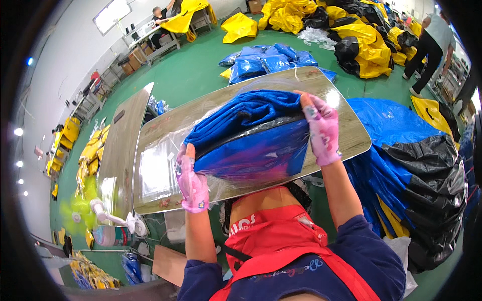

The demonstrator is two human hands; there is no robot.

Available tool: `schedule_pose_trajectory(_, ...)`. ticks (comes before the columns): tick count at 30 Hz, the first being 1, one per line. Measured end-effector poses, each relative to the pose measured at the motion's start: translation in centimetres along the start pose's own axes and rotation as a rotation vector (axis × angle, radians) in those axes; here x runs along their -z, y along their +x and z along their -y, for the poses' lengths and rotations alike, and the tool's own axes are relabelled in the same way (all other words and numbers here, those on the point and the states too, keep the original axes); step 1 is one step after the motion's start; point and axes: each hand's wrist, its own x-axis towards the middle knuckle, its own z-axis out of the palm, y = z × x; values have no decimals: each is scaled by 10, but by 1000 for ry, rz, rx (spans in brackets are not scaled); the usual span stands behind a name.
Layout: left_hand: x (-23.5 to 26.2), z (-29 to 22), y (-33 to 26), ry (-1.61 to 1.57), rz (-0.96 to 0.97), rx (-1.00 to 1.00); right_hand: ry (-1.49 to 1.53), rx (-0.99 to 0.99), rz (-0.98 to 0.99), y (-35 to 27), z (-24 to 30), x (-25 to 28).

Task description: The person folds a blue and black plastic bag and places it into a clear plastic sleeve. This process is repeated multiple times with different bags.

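A folded bundle of blue sheeting [251,135] with a black band sits partly inside a transparent plastic bag [266,168], held up over the wood-grain table [346,118]. At its left end, my left hand [192,181], in a pink patterned glove with bare fingertips, is closed on the bag and bundle. My right hand [321,128], gloved the same way, grips the upper right corner. Layered folds face the far side of the table, while loose bag film spreads past the bundle's left end. Some of my fingers are hidden behind the bundle.
Packed blue bundles [268,60] lie on the green floor beyond the table. A blue and black sheeting heap [416,175] stands at the right. A second table [120,135] and a green fan [78,215] are at the left. Two people [432,42] are farther off.
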Motion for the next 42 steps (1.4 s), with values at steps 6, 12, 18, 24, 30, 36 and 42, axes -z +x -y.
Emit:
schedule_pose_trajectory(6,11,-36,3,-385,-52,288,-35,147,-152,-19,8,-22)
schedule_pose_trajectory(12,84,-104,34,-602,-39,219,-73,532,-24,-38,92,-37)
schedule_pose_trajectory(18,68,-105,78,-303,204,657,-162,268,-32,-33,78,-30)
schedule_pose_trajectory(24,-26,144,44,-478,254,998,-825,6,150,33,-193,27)
schedule_pose_trajectory(30,-98,107,-40,688,718,-114,-1535,224,621,-32,-189,-7)
schedule_pose_trajectory(36,-124,105,-48,727,822,-69,-1427,130,650,-51,-218,19)
schedule_pose_trajectory(42,-124,135,-11,443,737,-67,-1447,77,701,-48,-216,17)
